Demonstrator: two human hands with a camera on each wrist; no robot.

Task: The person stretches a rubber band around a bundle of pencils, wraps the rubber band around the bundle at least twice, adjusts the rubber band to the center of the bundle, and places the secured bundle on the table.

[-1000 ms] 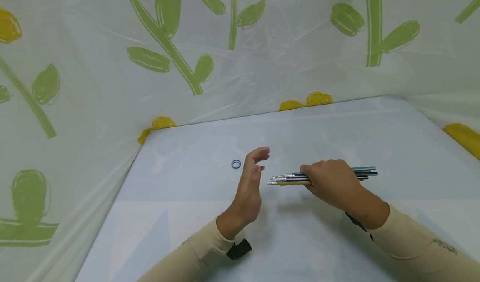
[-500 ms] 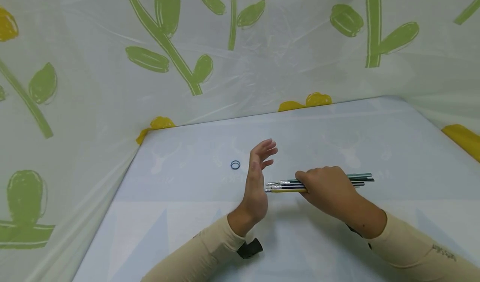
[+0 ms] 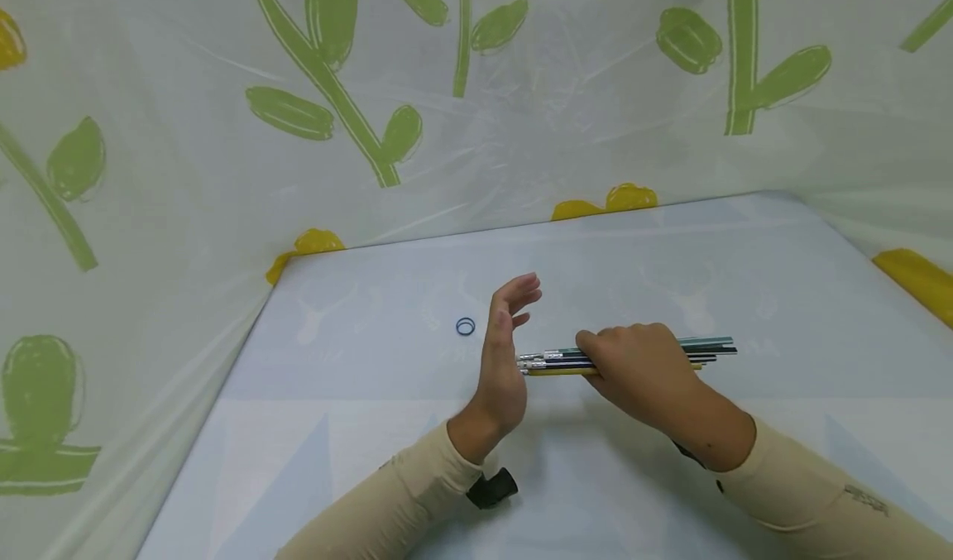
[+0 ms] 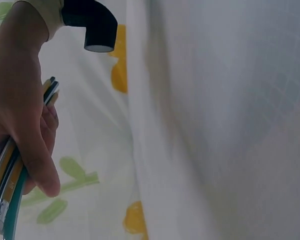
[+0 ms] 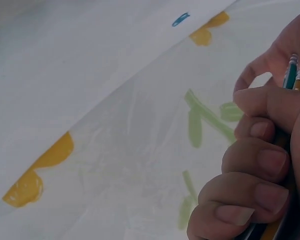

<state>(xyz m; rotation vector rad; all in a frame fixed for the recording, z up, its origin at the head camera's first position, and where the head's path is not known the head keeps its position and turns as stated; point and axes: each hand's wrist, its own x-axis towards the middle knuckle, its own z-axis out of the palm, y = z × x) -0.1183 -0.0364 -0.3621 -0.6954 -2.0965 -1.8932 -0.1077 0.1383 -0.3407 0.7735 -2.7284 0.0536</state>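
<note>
Several slim teal, yellow and dark pencils (image 3: 553,364) held in one bundle

The pencils lie crosswise above the bench (image 3: 357,328), which is covered in white and pale blue. The right hand (image 3: 644,370) is clamped round their middle, fingers curled. Their silver-banded eraser ends meet the palm of the left hand (image 3: 502,366), which stands upright with its fingers extended and slightly bent. Near its back, thin blue rings (image 3: 465,323) overlap on the bench. Cream sleeves (image 3: 395,490) cover both forearms; a black device (image 3: 491,490) sits under the left wrist. Behind hangs a white curtain (image 3: 171,155) printed with green leaves and yellow shapes.
</note>
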